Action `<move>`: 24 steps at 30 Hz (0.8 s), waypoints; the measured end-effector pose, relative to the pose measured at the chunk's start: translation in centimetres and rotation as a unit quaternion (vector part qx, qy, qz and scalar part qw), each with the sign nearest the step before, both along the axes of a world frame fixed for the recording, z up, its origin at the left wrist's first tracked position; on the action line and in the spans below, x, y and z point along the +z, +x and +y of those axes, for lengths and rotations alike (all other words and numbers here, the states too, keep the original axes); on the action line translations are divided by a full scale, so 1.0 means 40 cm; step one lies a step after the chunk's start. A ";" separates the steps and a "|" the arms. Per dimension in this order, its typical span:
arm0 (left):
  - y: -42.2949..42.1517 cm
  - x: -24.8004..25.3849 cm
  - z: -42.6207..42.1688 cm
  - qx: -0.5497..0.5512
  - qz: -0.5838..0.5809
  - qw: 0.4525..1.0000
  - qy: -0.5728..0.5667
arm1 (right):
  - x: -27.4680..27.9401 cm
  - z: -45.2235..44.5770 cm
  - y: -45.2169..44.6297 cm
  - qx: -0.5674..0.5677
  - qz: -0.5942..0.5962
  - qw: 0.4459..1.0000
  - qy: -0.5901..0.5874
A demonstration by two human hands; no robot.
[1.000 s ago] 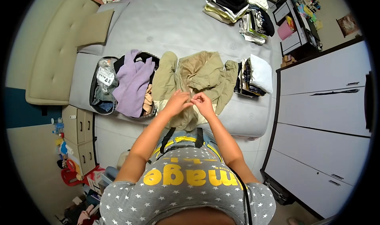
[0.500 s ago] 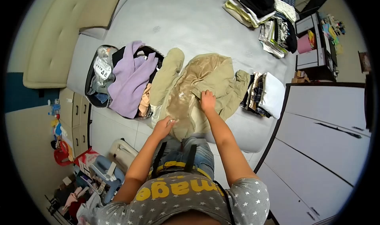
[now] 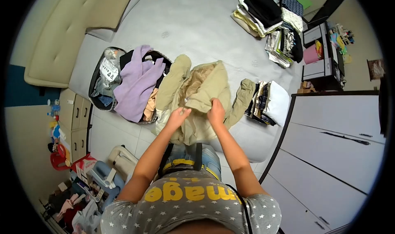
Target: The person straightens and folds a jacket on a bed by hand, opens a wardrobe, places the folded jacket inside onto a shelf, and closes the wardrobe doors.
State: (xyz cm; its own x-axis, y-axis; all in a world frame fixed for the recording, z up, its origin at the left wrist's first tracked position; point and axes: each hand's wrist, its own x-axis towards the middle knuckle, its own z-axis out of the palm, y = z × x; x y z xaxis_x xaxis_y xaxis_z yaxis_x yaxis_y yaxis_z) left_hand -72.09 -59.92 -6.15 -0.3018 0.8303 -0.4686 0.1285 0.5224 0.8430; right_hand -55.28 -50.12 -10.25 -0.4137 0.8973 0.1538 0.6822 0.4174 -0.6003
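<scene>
The bed [image 3: 193, 32] served as the support surface, its near edge facing the person. The khaki jacket [image 3: 210, 95] lay on it at that edge, directly in front of the person, with its lower part hanging toward the person's legs. Half a second earlier the jacket had been spread wide with much of its lining [image 3: 196, 80] exposed; at this moment the right-hand front panel stood raised and drawn inward, and less lining showed. The near sleeve on the right [image 3: 242, 103] now lay apart from the panel, extended toward the folded stack [image 3: 275, 104] beside it.

The open case [image 3: 95, 99], left of the jacket, was unchanged, with the purple garment [image 3: 137, 86] draped across its contents. In my judgement, the change meant that the two front panels were being brought together, with closure incomplete: a gap between them remained.

The right hand [image 3: 215, 114] gripped the raised panel near its edge, fingers curled over the cloth. The left hand [image 3: 178, 117] had shifted upward and inward to the opposite front edge, its fingers bent; whether they pinched the fabric could not be told. A small white patch [image 3: 186, 100], too small to identify, showed just beyond its fingertips.
</scene>
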 end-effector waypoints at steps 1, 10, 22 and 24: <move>0.010 0.039 0.029 0.007 -0.040 0.999 -0.001 | 0.035 -0.044 0.000 -0.007 -0.002 1.000 0.004; 0.027 0.033 0.015 -0.092 -0.248 0.959 0.101 | 0.224 -0.267 0.074 0.072 0.112 0.972 -0.192; -0.019 0.120 -0.050 -0.296 -0.299 0.897 0.133 | 0.373 -0.147 0.057 0.289 0.014 0.951 -0.109; -0.039 0.129 -0.062 -0.181 -0.341 0.918 0.094 | 0.365 -0.168 0.061 0.277 0.052 0.957 -0.072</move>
State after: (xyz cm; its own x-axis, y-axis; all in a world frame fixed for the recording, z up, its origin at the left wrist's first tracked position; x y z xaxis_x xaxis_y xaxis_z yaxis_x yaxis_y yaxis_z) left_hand -73.66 -62.41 -0.99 0.3199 0.9036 -0.2848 -0.3266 0.3874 0.8621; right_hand -52.84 -56.86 4.36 -0.8212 0.5598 0.1102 0.3145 0.6053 -0.7313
